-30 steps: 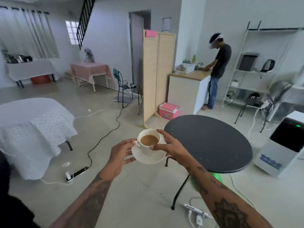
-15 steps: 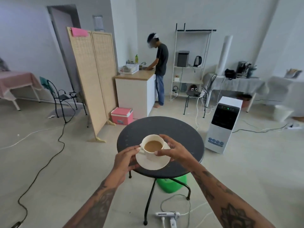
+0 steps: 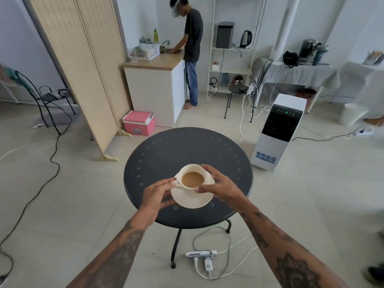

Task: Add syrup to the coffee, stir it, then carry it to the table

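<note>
A white cup (image 3: 192,179) of milky brown coffee (image 3: 192,179) sits on a white saucer (image 3: 192,198) over the near part of a round black desk (image 3: 188,156). The left hand (image 3: 158,194) pinches the cup's handle side and supports the saucer edge. The right hand (image 3: 216,185) curls around the cup's right rim and the saucer. Whether the saucer touches the desk is unclear. A power strip (image 3: 201,254) lies on the floor below.

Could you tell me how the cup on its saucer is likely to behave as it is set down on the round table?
The cup looks nearly full, so a jolt would probably slop coffee. It merely sits on the saucer, so tilting might slide it. Both look ceramic, probably rigid and chippable; the left hand and right hand steady them.
</note>
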